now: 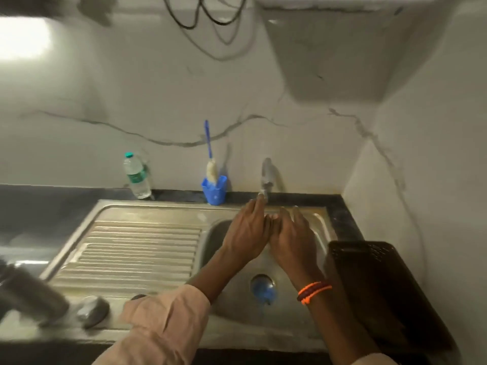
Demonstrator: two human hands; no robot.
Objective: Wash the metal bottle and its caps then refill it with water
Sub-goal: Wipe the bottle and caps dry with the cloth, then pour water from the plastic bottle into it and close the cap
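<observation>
Rinsing hands (271, 233) under tap (266, 177) over sink (147, 248)

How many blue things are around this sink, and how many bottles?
Blue things: 3 (brush handle, cup, drain stopper)
Bottles: 2 (plastic bottle, metal bottle)
Total: 5

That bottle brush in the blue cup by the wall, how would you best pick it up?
Pinch the brush's blue handle from above or the front. It sticks up well clear of the blue cup and leans back toward the wall, while the bristle head sits down in the cup. Lifting straight up should free it.
</observation>
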